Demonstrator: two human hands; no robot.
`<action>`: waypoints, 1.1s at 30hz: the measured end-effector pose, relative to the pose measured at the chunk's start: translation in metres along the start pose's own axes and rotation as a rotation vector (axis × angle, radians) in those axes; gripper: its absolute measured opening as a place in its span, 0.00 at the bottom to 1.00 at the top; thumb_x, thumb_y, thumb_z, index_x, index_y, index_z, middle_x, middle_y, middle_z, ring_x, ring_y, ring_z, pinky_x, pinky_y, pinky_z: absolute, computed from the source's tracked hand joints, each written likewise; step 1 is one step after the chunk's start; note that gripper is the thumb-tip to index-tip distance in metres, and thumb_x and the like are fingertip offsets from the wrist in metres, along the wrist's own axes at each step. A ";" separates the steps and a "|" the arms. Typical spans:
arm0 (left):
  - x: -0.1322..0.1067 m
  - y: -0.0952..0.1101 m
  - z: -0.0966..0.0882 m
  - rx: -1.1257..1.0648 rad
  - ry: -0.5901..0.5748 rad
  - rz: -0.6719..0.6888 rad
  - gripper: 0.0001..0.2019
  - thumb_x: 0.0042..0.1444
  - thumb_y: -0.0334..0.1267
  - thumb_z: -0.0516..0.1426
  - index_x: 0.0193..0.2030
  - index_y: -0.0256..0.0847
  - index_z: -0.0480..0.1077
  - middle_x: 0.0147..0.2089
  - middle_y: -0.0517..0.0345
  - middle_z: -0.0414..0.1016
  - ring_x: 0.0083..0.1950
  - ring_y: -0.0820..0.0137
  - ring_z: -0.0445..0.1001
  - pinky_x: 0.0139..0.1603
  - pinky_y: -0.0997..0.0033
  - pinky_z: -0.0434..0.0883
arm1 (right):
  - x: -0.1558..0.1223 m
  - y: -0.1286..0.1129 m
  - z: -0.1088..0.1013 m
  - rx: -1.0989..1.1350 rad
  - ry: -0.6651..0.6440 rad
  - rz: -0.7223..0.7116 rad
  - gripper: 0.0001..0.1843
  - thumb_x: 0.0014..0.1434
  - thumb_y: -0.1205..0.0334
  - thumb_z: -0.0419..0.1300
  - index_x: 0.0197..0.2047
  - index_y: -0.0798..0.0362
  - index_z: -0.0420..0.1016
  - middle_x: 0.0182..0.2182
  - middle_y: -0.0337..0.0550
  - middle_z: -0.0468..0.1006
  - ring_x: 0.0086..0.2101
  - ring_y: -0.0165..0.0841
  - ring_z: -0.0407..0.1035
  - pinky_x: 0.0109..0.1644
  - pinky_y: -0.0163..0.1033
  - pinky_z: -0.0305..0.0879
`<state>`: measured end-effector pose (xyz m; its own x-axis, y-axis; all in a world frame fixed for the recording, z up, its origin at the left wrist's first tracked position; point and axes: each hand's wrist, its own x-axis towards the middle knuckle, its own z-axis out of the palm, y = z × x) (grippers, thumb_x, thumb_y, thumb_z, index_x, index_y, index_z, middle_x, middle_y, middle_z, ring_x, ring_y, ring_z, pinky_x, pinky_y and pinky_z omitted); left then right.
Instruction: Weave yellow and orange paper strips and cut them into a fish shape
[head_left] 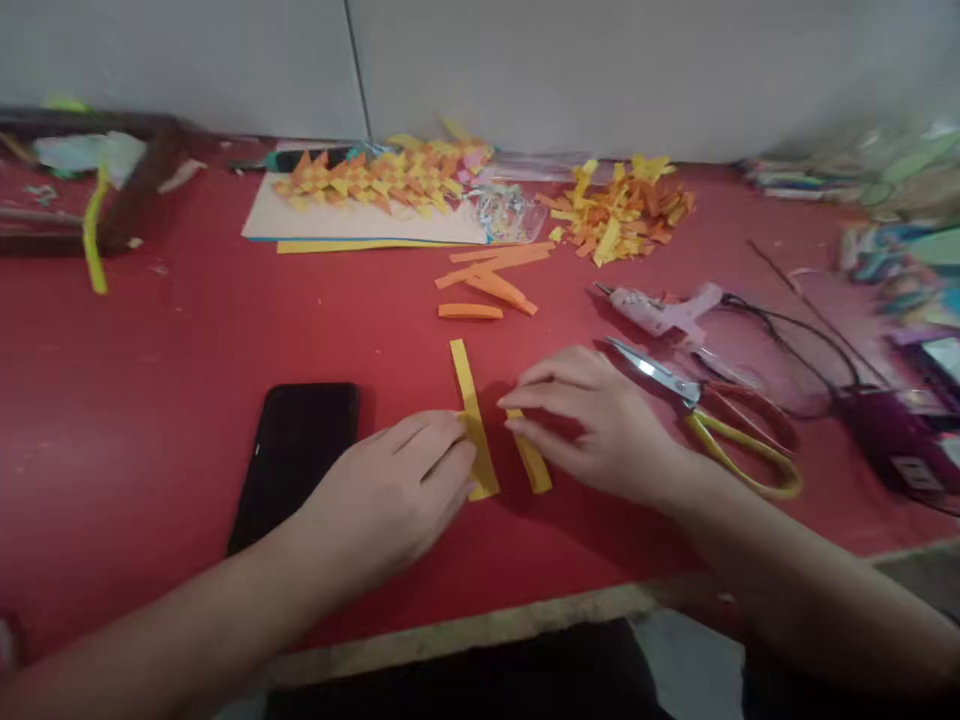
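My left hand (420,480) is closed, its fingertips gathered on yellow paper at the table's middle. A long yellow paper strip (466,385) runs past those fingertips, and part of the paper is hidden under them. A shorter, folded-looking yellow strip (534,466) lies to the right, its far end between the thumb and fingers of my right hand (592,415). Beyond my hands, several orange paper strips (470,311) lie loose. Left of my left hand is a black phone (300,440). Scissors (705,405) with red and yellow handles lie beside my right hand.
Behind are a folded orange-and-yellow paper chain (375,180) on paper sheets (270,215), and a heap of folded paper pieces (622,215). A pink glue gun (664,312) and its cord lie at right. A dark tray (139,200) stands far left.
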<state>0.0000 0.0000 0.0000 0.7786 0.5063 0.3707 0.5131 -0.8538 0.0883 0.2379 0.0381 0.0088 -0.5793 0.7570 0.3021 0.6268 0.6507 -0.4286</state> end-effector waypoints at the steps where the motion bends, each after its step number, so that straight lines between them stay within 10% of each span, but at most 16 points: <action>1: 0.001 0.000 0.000 -0.008 -0.004 -0.010 0.08 0.61 0.27 0.56 0.44 0.26 0.74 0.44 0.41 0.78 0.47 0.53 0.77 0.50 0.54 0.78 | -0.001 0.004 -0.005 -0.010 -0.020 0.031 0.07 0.64 0.60 0.60 0.42 0.51 0.79 0.37 0.44 0.78 0.39 0.36 0.70 0.45 0.45 0.62; 15: 0.006 0.002 -0.005 -0.139 0.098 -0.084 0.08 0.62 0.30 0.56 0.43 0.27 0.73 0.42 0.43 0.78 0.46 0.56 0.75 0.51 0.55 0.75 | 0.000 0.002 -0.012 0.085 -0.242 0.165 0.04 0.61 0.62 0.62 0.34 0.51 0.72 0.38 0.44 0.76 0.42 0.38 0.68 0.49 0.47 0.63; 19: 0.008 0.003 -0.015 -0.341 0.199 -0.273 0.04 0.61 0.29 0.56 0.40 0.34 0.73 0.38 0.51 0.79 0.39 0.66 0.75 0.43 0.65 0.74 | 0.001 -0.001 -0.021 0.490 -0.234 0.321 0.07 0.60 0.58 0.63 0.33 0.51 0.72 0.31 0.40 0.76 0.33 0.32 0.70 0.39 0.39 0.67; 26: 0.009 -0.002 -0.024 -1.164 -0.021 -0.661 0.11 0.59 0.42 0.61 0.47 0.44 0.76 0.42 0.60 0.83 0.40 0.71 0.81 0.41 0.77 0.77 | 0.000 -0.011 -0.012 1.116 0.053 0.589 0.13 0.52 0.57 0.71 0.30 0.51 0.71 0.25 0.35 0.71 0.25 0.25 0.64 0.29 0.33 0.64; 33: 0.015 -0.005 -0.021 -1.088 -0.030 -0.812 0.05 0.56 0.39 0.63 0.31 0.46 0.81 0.28 0.66 0.83 0.28 0.76 0.79 0.30 0.84 0.72 | 0.000 -0.015 0.003 1.324 0.087 0.520 0.10 0.51 0.64 0.72 0.28 0.49 0.73 0.30 0.35 0.78 0.32 0.26 0.71 0.37 0.35 0.70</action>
<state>0.0018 0.0094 0.0242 0.4104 0.8989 -0.1535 0.2952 0.0283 0.9550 0.2266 0.0281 0.0125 -0.3749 0.9212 -0.1038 -0.2151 -0.1954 -0.9569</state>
